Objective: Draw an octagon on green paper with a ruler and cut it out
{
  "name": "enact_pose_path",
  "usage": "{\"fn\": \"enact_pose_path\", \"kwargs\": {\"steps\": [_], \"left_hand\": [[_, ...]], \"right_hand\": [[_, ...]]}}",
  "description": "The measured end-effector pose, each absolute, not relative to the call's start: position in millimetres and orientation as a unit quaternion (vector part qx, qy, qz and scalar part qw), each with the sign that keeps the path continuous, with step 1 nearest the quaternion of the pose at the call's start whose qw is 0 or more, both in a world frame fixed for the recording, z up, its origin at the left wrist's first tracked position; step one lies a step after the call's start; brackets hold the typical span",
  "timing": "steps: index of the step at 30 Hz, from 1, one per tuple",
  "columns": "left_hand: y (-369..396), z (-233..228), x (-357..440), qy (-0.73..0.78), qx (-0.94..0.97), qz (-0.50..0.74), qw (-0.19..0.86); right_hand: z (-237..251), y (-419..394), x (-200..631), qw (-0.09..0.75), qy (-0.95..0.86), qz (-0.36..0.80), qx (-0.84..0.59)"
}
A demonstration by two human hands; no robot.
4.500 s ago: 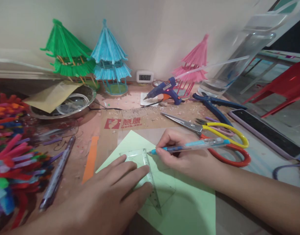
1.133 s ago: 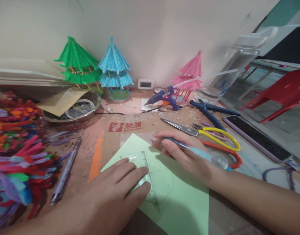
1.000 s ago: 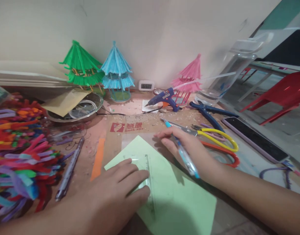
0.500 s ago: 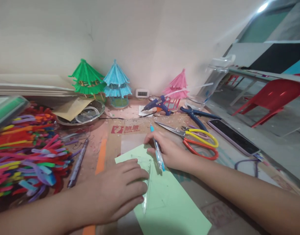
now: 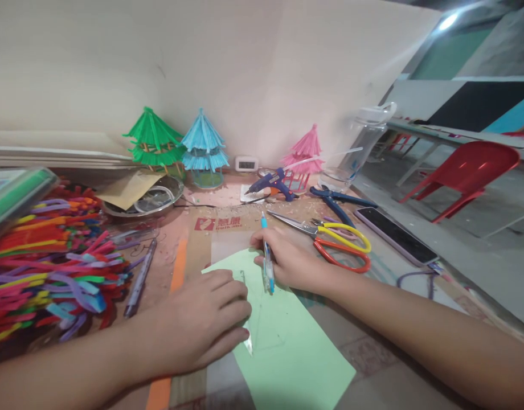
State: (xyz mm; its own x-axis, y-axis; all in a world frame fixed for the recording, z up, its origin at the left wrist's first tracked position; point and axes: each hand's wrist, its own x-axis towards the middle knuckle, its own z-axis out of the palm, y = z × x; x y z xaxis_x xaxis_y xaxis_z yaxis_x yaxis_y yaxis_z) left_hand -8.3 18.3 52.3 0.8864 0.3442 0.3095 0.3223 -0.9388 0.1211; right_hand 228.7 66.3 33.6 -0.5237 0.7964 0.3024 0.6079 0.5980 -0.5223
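Note:
Light green paper [image 5: 296, 353] lies in front of me, with thin drawn lines on it. My left hand [image 5: 202, 319] rests over its left part, fingers bent and close together on a clear plastic set square [image 5: 249, 344]. Only a pointed tip of the set square shows below the fingers; the rest is hidden. My right hand [image 5: 287, 259] is at the paper's upper right edge, closed around a blue and clear pen [image 5: 268, 267]. The pen's blue end points away from me, and its other end points down toward the paper.
Scissors [image 5: 341, 245], pliers [image 5: 341, 199], a glue gun [image 5: 273, 182] and a phone [image 5: 396, 236] lie beyond my right hand. Colourful pipe cleaners [image 5: 52, 273] and another pen [image 5: 141, 279] are left. Green [image 5: 154, 136], blue [image 5: 204, 149] and pink model pavilions [image 5: 305, 154] stand behind.
My left hand and the set square have shifted slightly left across the paper, and less of the set square shows. My right hand still holds the pen. The view has shifted slightly.

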Motion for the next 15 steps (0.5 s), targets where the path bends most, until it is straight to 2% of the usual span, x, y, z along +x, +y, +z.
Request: {"fn": "enact_pose_path", "kwargs": {"steps": [15], "left_hand": [[18.4, 51.2, -9.2, 0.187, 0.969, 0.158, 0.035]], "right_hand": [[29.4, 64.7, 229.5, 0.31, -0.838, 0.226, -0.389]]}}
